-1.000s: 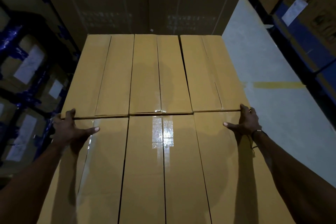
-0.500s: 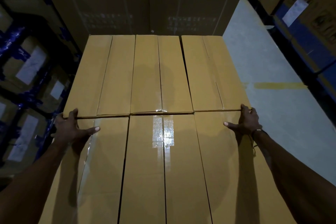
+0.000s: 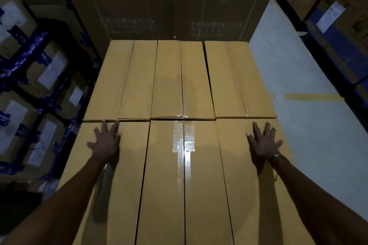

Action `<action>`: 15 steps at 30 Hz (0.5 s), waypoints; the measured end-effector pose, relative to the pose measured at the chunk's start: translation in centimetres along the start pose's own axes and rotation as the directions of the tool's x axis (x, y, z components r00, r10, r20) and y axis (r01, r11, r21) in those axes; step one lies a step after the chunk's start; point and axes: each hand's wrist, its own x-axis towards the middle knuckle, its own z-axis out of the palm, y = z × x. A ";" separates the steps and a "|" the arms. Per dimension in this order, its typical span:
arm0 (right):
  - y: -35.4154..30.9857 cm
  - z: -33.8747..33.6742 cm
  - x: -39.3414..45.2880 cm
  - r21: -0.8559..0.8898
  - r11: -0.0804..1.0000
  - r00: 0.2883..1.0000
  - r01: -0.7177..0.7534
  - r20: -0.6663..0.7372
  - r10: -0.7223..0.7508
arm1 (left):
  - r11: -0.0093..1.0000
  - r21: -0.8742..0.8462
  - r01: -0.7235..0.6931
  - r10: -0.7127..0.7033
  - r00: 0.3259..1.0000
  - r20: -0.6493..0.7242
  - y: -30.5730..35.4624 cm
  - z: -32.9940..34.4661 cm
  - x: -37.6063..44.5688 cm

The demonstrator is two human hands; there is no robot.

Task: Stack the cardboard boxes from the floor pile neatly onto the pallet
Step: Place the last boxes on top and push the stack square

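A layer of long tan cardboard boxes fills the view in front of me. Three lie side by side in the far row (image 3: 181, 79). Three more lie in the near row; the middle near box (image 3: 179, 185) carries shiny clear tape. My left hand (image 3: 106, 142) rests flat with fingers spread on the near left box (image 3: 127, 175), fingertips near the seam between rows. My right hand (image 3: 262, 141) lies flat with fingers apart on the near right box (image 3: 239, 185). Neither hand holds anything. The pallet under the boxes is hidden.
Tall dark cartons (image 3: 169, 2) stand right behind the stack. Boxes wrapped in blue tape with white labels (image 3: 45, 69) are piled on the left. Pale concrete floor (image 3: 310, 125) with a yellow line (image 3: 310, 96) runs along the right, bordered by blue racking (image 3: 338, 45).
Both hands left the outer edges at the seam and moved inward onto the near boxes' tops, now lying flat with fingers spread.
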 end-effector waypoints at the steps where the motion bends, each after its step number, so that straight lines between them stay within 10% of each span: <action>1: -0.4 0.7 -0.9 0.001 1.000 1.000 0.011 0.000 -0.011 | 1.000 0.011 -0.004 0.004 1.000 -0.014 0.6 0.5 -1.2; 15: -0.9 7.7 -22.3 -0.070 0.985 0.979 0.155 0.143 -0.144 | 0.998 -0.061 -0.035 0.039 0.997 0.070 1.0 5.7 -24.4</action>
